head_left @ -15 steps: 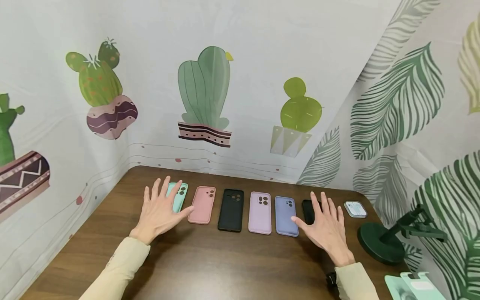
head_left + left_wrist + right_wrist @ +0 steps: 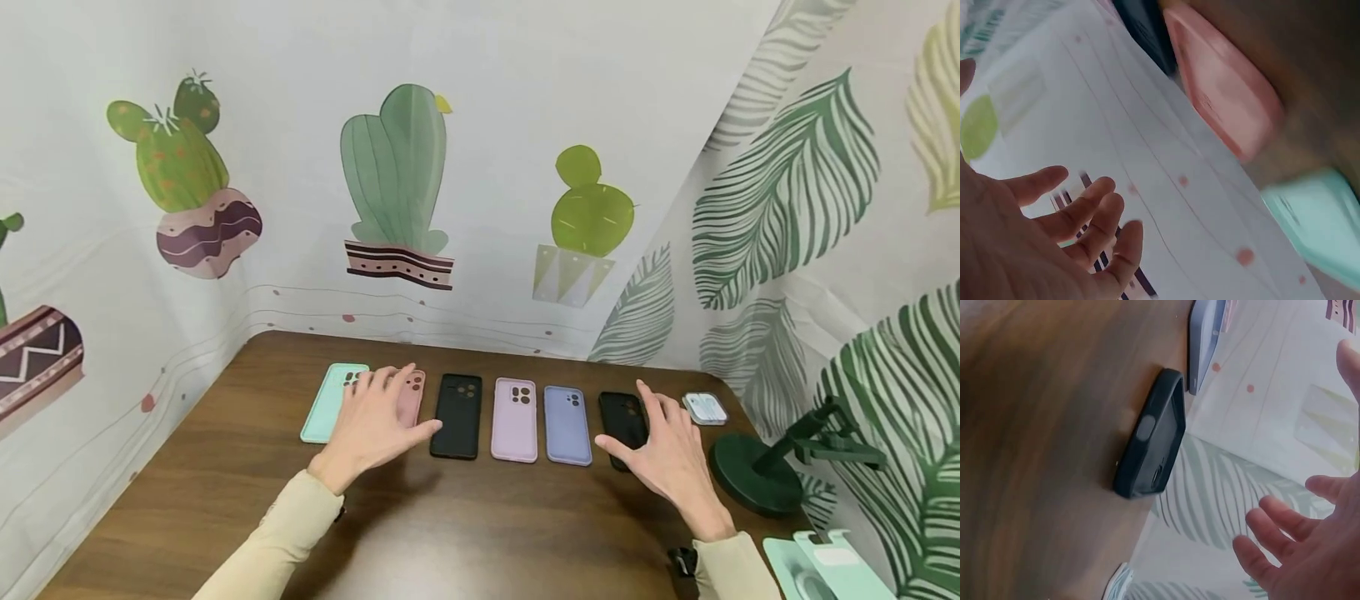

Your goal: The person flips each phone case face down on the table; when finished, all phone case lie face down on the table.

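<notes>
Phone cases lie in a row across the brown table in the head view: mint (image 2: 324, 413), pink (image 2: 410, 400), black (image 2: 456, 427), lilac (image 2: 514, 429), blue (image 2: 567, 429) and a second black case (image 2: 617, 417). Above the pink case hovers my left hand (image 2: 369, 425), fingers spread and loosely bent, holding nothing; it hides much of that case. My right hand (image 2: 671, 454) is over the right side of the second black case, its thumb and fingers apart and nothing between them. The right wrist view shows a gap between this hand (image 2: 1310, 544) and the black case (image 2: 1154, 437).
At the table's back right sits a small clear-and-white box (image 2: 705, 408). A dark green stand (image 2: 757, 475) with a round base is on the right edge, with a mint plastic object (image 2: 795, 567) below it. Patterned cloth (image 2: 495, 208) hangs behind the table.
My left hand has moved right, from over the mint case to over the pink one, uncovering the mint case. The right hand has shifted slightly right, showing more of the second black case.
</notes>
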`<move>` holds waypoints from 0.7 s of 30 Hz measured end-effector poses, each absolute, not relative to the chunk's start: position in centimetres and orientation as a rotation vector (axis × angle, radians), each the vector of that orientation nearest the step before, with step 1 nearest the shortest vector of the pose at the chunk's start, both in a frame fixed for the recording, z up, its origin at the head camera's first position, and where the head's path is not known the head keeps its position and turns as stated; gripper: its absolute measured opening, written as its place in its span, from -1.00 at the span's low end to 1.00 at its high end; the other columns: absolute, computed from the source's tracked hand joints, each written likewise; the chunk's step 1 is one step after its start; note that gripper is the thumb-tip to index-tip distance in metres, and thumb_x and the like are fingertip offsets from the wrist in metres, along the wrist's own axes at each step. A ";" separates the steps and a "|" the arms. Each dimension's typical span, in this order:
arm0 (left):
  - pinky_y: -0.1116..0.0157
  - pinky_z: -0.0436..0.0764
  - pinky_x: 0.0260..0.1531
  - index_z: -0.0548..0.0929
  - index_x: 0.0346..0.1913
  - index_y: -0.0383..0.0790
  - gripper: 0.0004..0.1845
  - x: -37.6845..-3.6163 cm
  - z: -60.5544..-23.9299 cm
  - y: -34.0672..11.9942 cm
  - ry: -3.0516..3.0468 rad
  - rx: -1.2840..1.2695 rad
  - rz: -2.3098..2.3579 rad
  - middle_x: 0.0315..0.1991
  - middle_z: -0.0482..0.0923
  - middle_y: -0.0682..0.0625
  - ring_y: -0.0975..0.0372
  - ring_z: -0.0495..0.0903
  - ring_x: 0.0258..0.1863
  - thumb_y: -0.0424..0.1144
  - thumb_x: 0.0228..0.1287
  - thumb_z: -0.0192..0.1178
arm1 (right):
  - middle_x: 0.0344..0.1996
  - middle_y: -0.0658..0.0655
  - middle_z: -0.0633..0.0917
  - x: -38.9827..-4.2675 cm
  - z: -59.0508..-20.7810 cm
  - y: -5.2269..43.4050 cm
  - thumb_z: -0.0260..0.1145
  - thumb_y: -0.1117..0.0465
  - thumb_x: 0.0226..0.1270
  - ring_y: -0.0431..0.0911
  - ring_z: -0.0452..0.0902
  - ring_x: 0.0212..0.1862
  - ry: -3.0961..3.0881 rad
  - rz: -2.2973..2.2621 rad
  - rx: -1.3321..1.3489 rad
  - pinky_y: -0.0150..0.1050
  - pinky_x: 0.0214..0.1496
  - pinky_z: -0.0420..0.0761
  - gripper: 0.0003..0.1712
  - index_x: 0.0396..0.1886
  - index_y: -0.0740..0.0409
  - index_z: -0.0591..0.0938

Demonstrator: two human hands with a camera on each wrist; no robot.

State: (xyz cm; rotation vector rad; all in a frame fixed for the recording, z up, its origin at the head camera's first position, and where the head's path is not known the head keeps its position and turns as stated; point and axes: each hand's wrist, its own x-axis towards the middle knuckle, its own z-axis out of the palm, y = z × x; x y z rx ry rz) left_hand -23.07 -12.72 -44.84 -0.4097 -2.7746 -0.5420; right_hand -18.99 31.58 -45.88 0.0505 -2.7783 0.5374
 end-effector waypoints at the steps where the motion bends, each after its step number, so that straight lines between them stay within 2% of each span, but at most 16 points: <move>1: -0.26 0.50 0.28 0.44 0.62 -0.05 0.08 -23.0 -44.8 -12.0 -2.778 -0.427 -0.555 0.43 0.56 -0.23 -0.20 0.47 0.41 0.48 0.14 0.41 | 0.43 0.53 0.43 -18.8 -45.8 31.8 0.57 -0.40 0.22 0.49 0.36 0.41 -2.784 0.541 0.047 0.50 0.30 0.40 0.33 0.75 0.16 0.20; 5: -0.18 0.59 0.34 0.49 0.59 -0.10 0.07 -22.8 -45.0 -9.1 -2.769 -0.501 -0.633 0.35 0.60 -0.23 -0.16 0.48 0.39 0.42 0.10 0.47 | 0.39 0.52 0.47 -18.2 -45.6 32.6 0.58 -0.39 0.22 0.46 0.43 0.35 -2.816 0.589 0.024 0.48 0.26 0.49 0.35 0.76 0.18 0.17; 9: -0.06 0.69 0.21 0.51 0.58 -0.10 0.06 -22.6 -45.3 -6.3 -2.790 -0.562 -0.709 0.24 0.65 -0.21 -0.11 0.54 0.27 0.40 0.08 0.49 | 0.34 0.45 0.52 -17.7 -45.5 33.7 0.57 -0.41 0.23 0.35 0.51 0.23 -2.864 0.639 -0.030 0.28 0.02 0.64 0.38 0.77 0.19 0.14; 12: -0.07 0.75 0.11 0.47 0.61 -0.05 0.08 -22.4 -45.4 -4.4 -2.834 -0.571 -0.746 0.29 0.64 -0.20 -0.10 0.59 0.24 0.42 0.09 0.48 | 0.33 0.44 0.53 -17.5 -45.4 34.6 0.56 -0.41 0.25 0.31 0.53 0.22 -2.911 0.668 -0.075 0.18 -0.08 0.68 0.38 0.78 0.19 0.10; 16: -0.16 0.80 0.07 0.44 0.63 -0.04 0.10 -22.3 -45.5 -2.2 -2.882 -0.561 -0.803 0.35 0.64 -0.26 -0.14 0.68 0.27 0.42 0.07 0.49 | 0.30 0.48 0.53 -17.6 -45.6 35.7 0.58 -0.38 0.25 0.32 0.59 0.18 -2.957 0.705 -0.101 0.21 -0.05 0.72 0.39 0.77 0.23 0.10; 18: -0.16 0.81 0.00 0.44 0.63 -0.06 0.12 -22.3 -45.6 -1.0 -2.893 -0.576 -0.839 0.26 0.70 -0.26 -0.12 0.74 0.18 0.41 0.05 0.51 | 0.27 0.49 0.54 -17.6 -45.8 36.1 0.59 -0.37 0.23 0.27 0.64 0.09 -2.972 0.723 -0.109 0.20 -0.03 0.73 0.38 0.75 0.25 0.13; 21: -0.11 0.82 -0.06 0.44 0.62 -0.10 0.13 -22.3 -45.7 1.0 -2.899 -0.635 -0.881 0.16 0.76 -0.24 -0.08 0.79 0.07 0.41 0.05 0.53 | 0.21 0.46 0.58 -17.7 -46.2 36.7 0.62 -0.33 0.22 0.12 0.66 -0.08 -2.997 0.756 -0.113 0.09 -0.08 0.74 0.36 0.72 0.29 0.16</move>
